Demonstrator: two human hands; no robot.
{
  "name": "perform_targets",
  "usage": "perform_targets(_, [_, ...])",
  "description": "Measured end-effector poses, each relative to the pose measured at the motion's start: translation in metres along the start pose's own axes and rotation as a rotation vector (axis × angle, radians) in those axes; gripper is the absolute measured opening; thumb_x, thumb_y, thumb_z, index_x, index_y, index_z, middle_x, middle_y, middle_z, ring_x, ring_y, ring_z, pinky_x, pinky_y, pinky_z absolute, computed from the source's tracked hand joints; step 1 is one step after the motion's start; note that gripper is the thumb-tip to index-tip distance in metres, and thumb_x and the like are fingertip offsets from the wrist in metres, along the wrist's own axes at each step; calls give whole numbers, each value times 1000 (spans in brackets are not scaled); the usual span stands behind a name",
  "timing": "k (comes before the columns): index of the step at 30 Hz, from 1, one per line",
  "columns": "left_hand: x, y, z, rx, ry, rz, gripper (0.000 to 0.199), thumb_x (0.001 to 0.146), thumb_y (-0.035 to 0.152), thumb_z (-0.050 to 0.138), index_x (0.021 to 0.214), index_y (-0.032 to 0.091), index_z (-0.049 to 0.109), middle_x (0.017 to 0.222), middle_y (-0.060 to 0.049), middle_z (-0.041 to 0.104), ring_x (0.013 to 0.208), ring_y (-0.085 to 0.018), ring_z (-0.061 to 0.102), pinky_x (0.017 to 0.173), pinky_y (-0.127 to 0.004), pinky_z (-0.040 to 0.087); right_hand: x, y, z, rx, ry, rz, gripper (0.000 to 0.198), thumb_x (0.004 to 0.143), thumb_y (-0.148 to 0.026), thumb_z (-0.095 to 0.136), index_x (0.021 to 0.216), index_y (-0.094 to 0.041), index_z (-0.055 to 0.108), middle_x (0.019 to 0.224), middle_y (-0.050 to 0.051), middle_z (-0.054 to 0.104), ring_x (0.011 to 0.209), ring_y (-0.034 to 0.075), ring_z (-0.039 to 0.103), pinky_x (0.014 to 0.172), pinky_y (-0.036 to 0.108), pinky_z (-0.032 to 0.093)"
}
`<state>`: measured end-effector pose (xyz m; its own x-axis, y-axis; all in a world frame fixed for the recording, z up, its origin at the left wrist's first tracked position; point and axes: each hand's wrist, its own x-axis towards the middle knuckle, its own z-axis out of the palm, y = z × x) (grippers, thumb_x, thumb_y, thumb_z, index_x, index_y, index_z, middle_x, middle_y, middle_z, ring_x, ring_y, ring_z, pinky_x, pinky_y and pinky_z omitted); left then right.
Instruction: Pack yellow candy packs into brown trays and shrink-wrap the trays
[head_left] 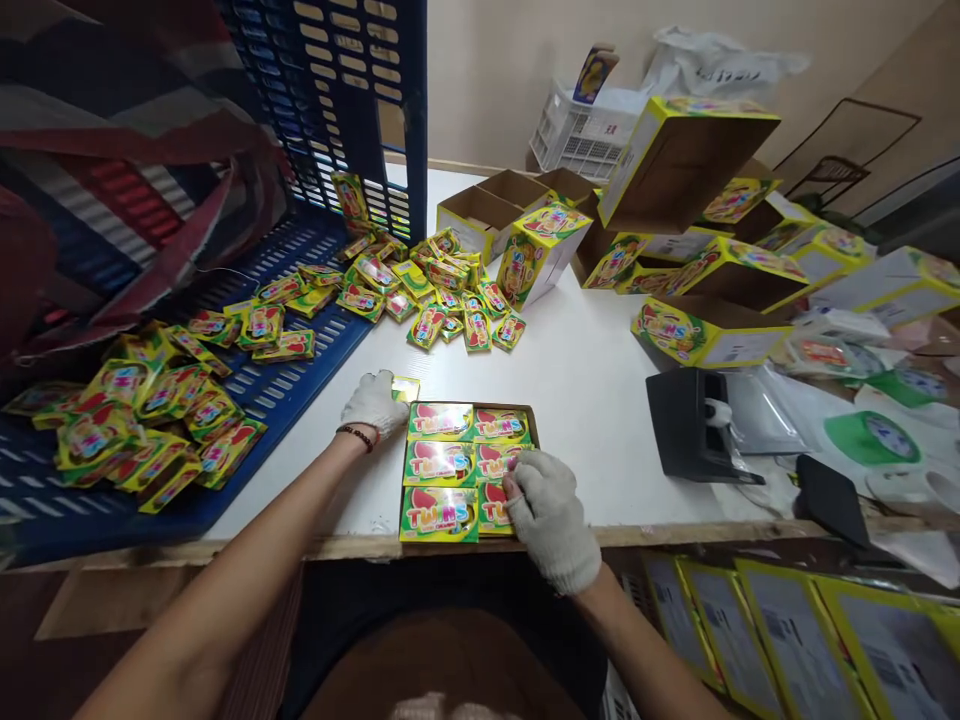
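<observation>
My left hand, in a whitish knit glove, has curled fingers against a small yellow box just beyond the carton's far left corner. In front of me an open display carton lies at the table's front edge, filled with two columns of small TWINS boxes showing watermelon pictures. Also gloved, my right hand is bent over the carton's right side. Its thumb and fingertips are closed on a TWINS box in the right column, partly hiding it.
Loose small boxes lie on the white table and in a tipped blue crate at left. Empty cartons stand at the back. A black tape dispenser and green tape roll are at right.
</observation>
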<state>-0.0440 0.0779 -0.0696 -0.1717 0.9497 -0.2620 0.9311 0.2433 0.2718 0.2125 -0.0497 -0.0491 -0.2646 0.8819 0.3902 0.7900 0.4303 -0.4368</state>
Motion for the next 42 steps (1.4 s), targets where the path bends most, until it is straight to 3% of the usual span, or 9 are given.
perform_targets(6, [1,-6,2,-61,30,-17,42,70,50,64,97,18,54,104,-17,66,93,-32,65,73,-37,50,4,0,-2,18,-117,-18,18,88,-11,47,79,-20,59,92,7,65,86,20,57,81,34,47])
perform_targets(11, [-14,-19,13,-776,238,-60,46,64,50,69,92,21,48,89,-7,68,78,-22,66,68,-33,54,-5,-12,8,-56,-102,75,21,77,-4,50,84,-22,59,103,9,63,97,24,57,87,38,48])
perform_targets(19, [-63,-2,-25,-1157,258,145,49,68,43,74,106,21,51,102,-5,67,84,-19,69,74,-33,59,-1,-6,-2,76,-179,-17,17,84,-11,49,89,-21,62,105,11,65,100,24,61,87,40,52])
perform_targets(23, [-90,23,-27,-1063,124,369,41,81,35,62,119,24,54,115,-6,66,99,-22,67,85,-37,58,27,-6,-9,407,-73,141,27,90,-28,51,115,-20,57,116,12,64,104,23,63,89,39,54])
perform_targets(26, [-103,45,-15,-746,292,683,30,84,24,56,113,25,60,102,-6,68,94,-20,66,85,-38,56,52,-9,-16,718,-30,355,42,95,-42,41,129,-19,47,119,13,64,99,21,66,83,35,56])
perform_targets(32, [-98,68,-7,-273,459,1166,21,88,25,53,106,20,61,98,-10,66,91,-20,63,80,-37,55,85,11,-35,707,-463,361,35,88,-39,51,112,-18,66,106,8,72,97,24,66,81,35,55])
perform_targets(35, [-61,37,-25,-303,420,1039,59,82,43,61,133,18,45,128,-14,57,120,-27,53,99,-43,49,83,30,-28,486,-449,268,29,84,-28,52,104,-20,72,104,6,73,93,23,66,79,36,53])
perform_targets(40, [37,-50,-61,-20,382,250,38,78,29,60,114,16,56,121,-14,57,124,-35,48,108,-51,37,52,35,2,108,-246,111,23,86,-23,52,95,-23,73,92,6,72,88,23,62,81,39,47])
perform_targets(42, [60,-77,-71,9,344,189,26,77,26,61,100,15,59,113,-12,60,126,-39,44,106,-61,34,40,30,11,29,-147,31,20,88,-22,54,94,-23,73,92,6,71,90,22,59,85,39,43])
